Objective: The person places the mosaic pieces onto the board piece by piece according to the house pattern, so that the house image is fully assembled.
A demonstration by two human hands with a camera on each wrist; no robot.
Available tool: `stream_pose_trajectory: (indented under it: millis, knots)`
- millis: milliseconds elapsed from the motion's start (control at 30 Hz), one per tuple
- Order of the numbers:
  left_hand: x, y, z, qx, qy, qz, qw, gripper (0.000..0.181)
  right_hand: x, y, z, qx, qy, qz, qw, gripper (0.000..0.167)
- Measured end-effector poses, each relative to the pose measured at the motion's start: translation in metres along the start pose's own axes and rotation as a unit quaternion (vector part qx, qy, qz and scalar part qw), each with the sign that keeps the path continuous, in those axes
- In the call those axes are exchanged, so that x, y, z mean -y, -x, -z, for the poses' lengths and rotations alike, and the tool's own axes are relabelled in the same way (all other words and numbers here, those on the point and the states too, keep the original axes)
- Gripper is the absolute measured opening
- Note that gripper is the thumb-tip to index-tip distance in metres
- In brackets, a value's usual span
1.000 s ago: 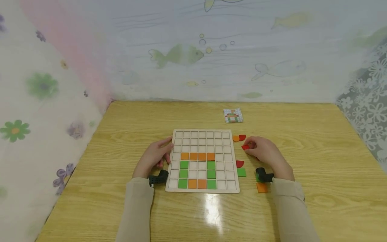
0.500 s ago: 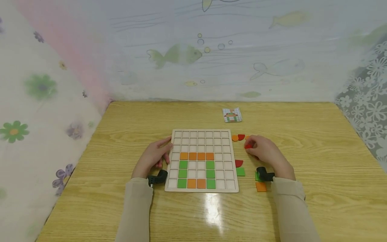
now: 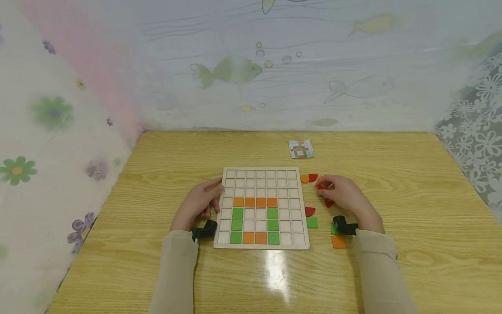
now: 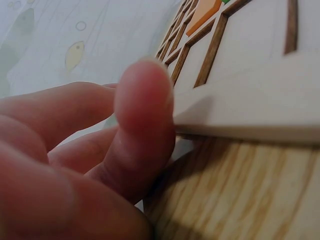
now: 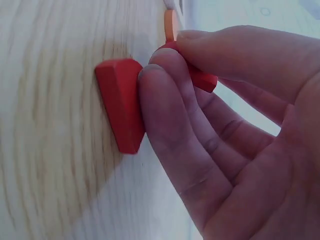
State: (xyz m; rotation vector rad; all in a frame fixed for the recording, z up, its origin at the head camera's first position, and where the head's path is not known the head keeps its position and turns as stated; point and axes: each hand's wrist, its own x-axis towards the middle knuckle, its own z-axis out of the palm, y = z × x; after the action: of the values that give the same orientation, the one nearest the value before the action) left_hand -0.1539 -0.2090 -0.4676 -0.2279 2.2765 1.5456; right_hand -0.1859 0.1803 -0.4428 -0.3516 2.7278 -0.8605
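My left hand (image 3: 199, 200) rests against the left edge of a pale wooden grid board (image 3: 261, 183), fingers relaxed; in the left wrist view a fingertip (image 4: 144, 95) touches the rim. Orange and green square tiles fill some of the board's cells. To the right of the board, my right hand (image 3: 344, 194) pinches a red quarter-round tile (image 5: 202, 80) between thumb and fingers. Another red tile (image 5: 120, 105) stands on the table against a fingertip of that hand. Part of the held tile is hidden by the fingers.
Beside the board lie an orange round tile (image 3: 304, 179), a red quarter-round (image 3: 313, 178), another red one (image 3: 310, 212) and a green square (image 3: 312, 223). An orange square (image 3: 338, 242) sits near the right wrist. A printed pattern card (image 3: 300, 149) lies behind.
My right hand has shifted slightly right, and a second red tile now shows below its fingers. The left hand keeps its place at the board's edge.
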Motion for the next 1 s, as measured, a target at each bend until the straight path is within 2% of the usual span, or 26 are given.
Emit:
stream_pose_trajectory:
  millis: [433, 800, 1000]
  knots:
    - [0.001, -0.002, 0.000, 0.001, 0.000, 0.003, 1.0000, 0.046, 0.006, -0.004, -0.006, 0.006, -0.037, -0.007, 0.9993, 0.021]
    - [-0.002, -0.004, 0.001, 0.009, 0.003, -0.003, 1.0000, 0.049, 0.010, -0.007, -0.013, -0.018, -0.034, 0.010, 0.9992, 0.018]
    - [-0.001, -0.004, 0.001, 0.017, -0.008, 0.006, 0.9998, 0.053, 0.014, -0.009, -0.015, -0.023, -0.039, 0.009, 0.9989, 0.018]
